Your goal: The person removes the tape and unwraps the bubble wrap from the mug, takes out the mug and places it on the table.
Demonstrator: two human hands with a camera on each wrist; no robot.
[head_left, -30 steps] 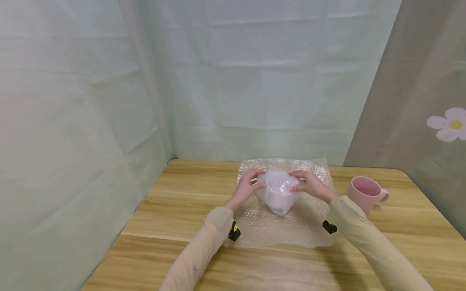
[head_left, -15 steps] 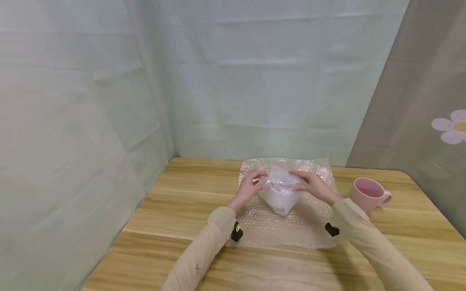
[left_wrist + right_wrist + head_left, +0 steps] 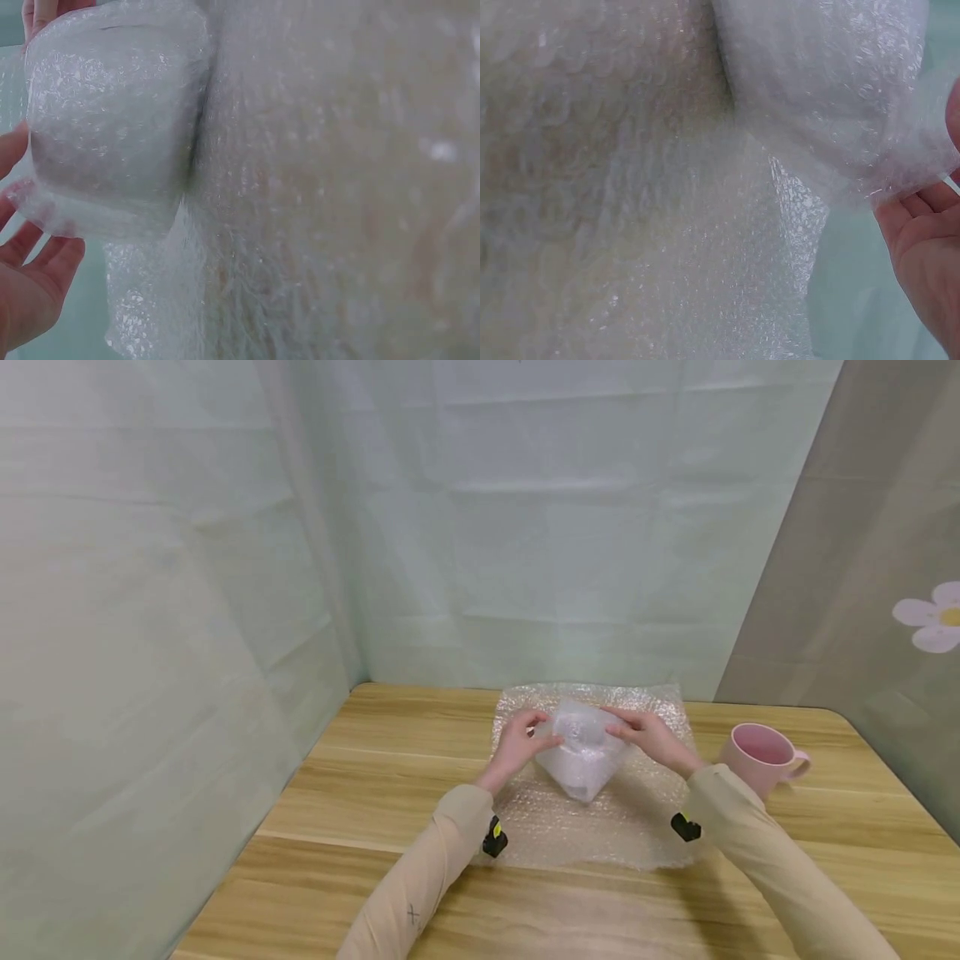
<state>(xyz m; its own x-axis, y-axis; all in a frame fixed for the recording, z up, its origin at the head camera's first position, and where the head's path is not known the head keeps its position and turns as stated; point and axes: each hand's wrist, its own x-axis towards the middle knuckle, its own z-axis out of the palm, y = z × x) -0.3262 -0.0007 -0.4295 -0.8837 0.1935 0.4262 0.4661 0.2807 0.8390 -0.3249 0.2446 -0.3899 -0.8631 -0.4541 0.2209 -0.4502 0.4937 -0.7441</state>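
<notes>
Both thumbs have shifted since half a second ago: the left thumb reaches a little further across the bubble-wrapped bundle [image 3: 581, 768], and the right thumb sits higher on its side. The bundle's top flap, which stood up more before, now lies flatter.

Seen from the person's own viewpoint, the bundle rests on a spread sheet of clear bubble wrap [image 3: 585, 839], towards the far edge of a wood-grain tabletop [image 3: 367, 777]. Its wrapping comes to a point facing the person. A pale, rounded form shows through, too clouded by the plastic to identify.

The left hand [image 3: 516, 743] and right hand [image 3: 651, 739] are apart, one on each side of the bundle. Each pinches the wrapping between thumb and fingers; the two wrist views show film at either side caught this way, with fingers beneath it.

To the right, a pink mug [image 3: 761, 758] stands upright on the tabletop, handle pointing right, its lower left part hidden behind the beige right sleeve [image 3: 772, 860]. The left sleeve [image 3: 427, 872], also beige, bears a small dark cross mark. At each wrist is a small black device [image 3: 495, 837] with a yellow patch.

Pale green fabric [image 3: 525, 543] hangs behind and to the left; on the far right, a grey-brown section carries a white flower [image 3: 930, 618] with a yellow centre.
</notes>
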